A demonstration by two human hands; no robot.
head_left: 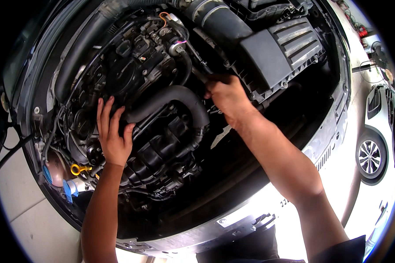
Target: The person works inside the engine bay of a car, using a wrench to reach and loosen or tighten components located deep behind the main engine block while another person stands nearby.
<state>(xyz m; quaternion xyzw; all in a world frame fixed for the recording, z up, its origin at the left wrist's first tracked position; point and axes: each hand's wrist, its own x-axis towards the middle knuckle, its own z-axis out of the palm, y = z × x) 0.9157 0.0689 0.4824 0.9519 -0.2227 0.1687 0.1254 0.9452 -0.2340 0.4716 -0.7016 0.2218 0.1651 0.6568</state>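
Observation:
My left hand [114, 136] rests on the engine with its fingers stretched out and spread, beside one end of a curved black hose [162, 97]. It holds nothing. My right hand [229, 97] reaches between the engine and the black air filter box [267, 59], its fingers curled closed. What they grip is hidden by the hand and the shadow. Left of that hand the hose bends down toward the black ribbed intake manifold [156, 153]. A metal sensor fitting with a black line [185, 65] lies just beyond it.
A yellow dipstick handle [80, 169] and a blue reservoir cap [68, 191] stand at the lower left. The car's front crossmember [232, 223] curves along the near side. A white car with a wheel [371, 157] is at the right.

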